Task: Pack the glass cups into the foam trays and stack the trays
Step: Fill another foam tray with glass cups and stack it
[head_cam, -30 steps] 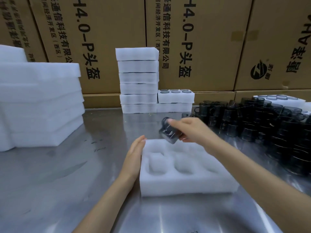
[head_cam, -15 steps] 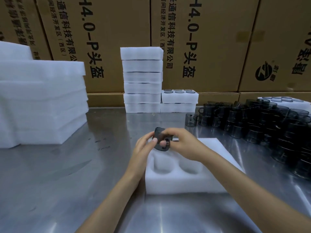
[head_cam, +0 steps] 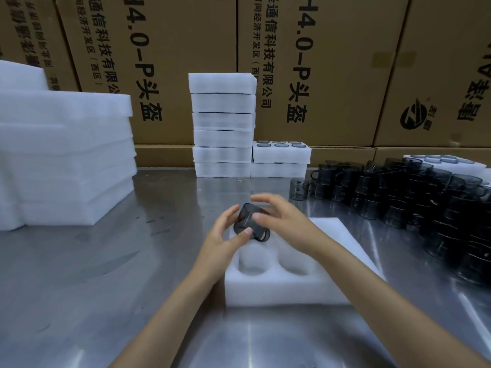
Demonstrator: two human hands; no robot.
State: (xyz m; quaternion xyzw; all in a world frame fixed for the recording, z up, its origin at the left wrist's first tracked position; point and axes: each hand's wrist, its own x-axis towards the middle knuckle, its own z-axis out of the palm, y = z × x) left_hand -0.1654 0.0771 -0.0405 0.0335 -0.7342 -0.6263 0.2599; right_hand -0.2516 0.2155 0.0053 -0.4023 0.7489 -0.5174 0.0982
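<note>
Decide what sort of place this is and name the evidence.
Probably a factory packing station: printed cardboard cartons stacked behind a steel table, stacks of foam trays, and dozens of smoky glass cups waiting.

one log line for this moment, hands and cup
phase: placing | left hand: holds glass cup, tilted | right hand: thumb on cup | foam tray: visible pockets empty | loose cups: right

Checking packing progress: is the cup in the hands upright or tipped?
Tipped. The cup leans at a slant between the left hand and right hand, above the foam tray, not yet seated.
</note>
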